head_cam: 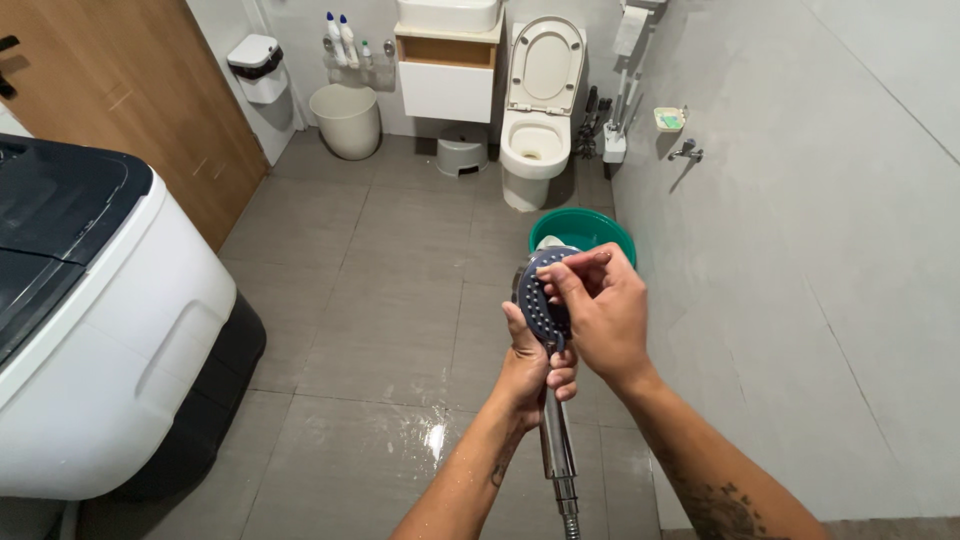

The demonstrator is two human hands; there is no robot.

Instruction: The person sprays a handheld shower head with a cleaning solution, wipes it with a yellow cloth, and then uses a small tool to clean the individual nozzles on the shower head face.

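Observation:
A hand-held shower head (541,300) with a dark round face and a chrome handle (556,440) is held upright in front of me. My left hand (535,370) is wrapped around the handle just below the head. My right hand (600,310) grips the head from the right, with fingers over its top rim and thumb near the face. A metal hose runs down from the handle out of view.
A green basin (595,228) stands on the tiled floor behind the hands, by the right wall. A toilet (538,120) with its lid up, a small cabinet, a white bin (347,120) and a grey stool are at the back. A white washing machine (100,330) fills the left.

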